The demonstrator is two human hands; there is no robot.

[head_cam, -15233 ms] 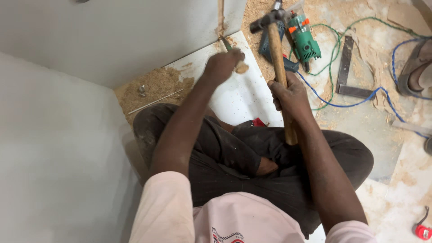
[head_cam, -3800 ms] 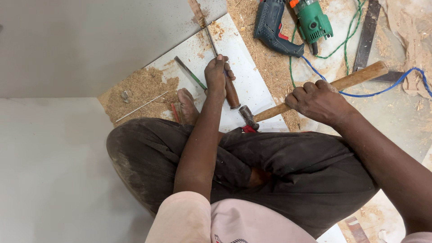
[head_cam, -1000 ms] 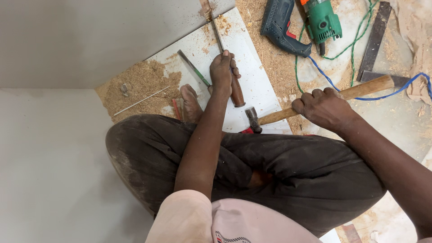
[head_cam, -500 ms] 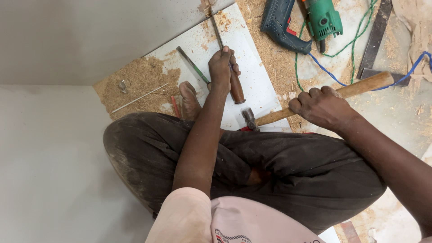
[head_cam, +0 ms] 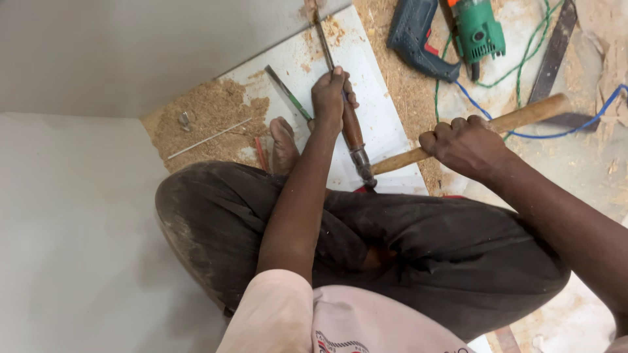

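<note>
Chisel [head_cam: 350, 131]: wooden handle with a metal ferrule at the butt and a long thin steel blade. Long axis runs nearly straight from the near edge of the white board [head_cam: 386, 111] to its far edge, butt toward the person, blade tip pointing away and reaching the board's far edge, where sawdust is heaped. The tool leans slightly left toward the tip.

Left hand [head_cam: 330, 98]: grip clamped round the upper part of the chisel handle, fingers wrapped over it.

Hammer [head_cam: 458, 134]: long pale wooden shaft, lying slantwise, free end pointing up and right over the floor, dark metal head at the lower left, touching or just beside the chisel butt; which, cannot be told.

Right hand [head_cam: 468, 144]: grip clamped round the middle of the hammer shaft.

White board: flat on the floor, tilted rectangle, its near edge under the person's crossed legs. A bare foot [head_cam: 282, 144] rests at its left edge.

Second tool with green handle [head_cam: 288, 95]: lies on the board left of the chisel, slanting.

Power tools: one dark blue [head_cam: 415, 36], one green [head_cam: 479, 29], side by side beyond the board's right edge, amid green and blue cords [head_cam: 523, 62].

Sawdust pile [head_cam: 209, 121]: off the board's left edge, with a thin white rod [head_cam: 209, 138] across it.

No labels legible.
</note>
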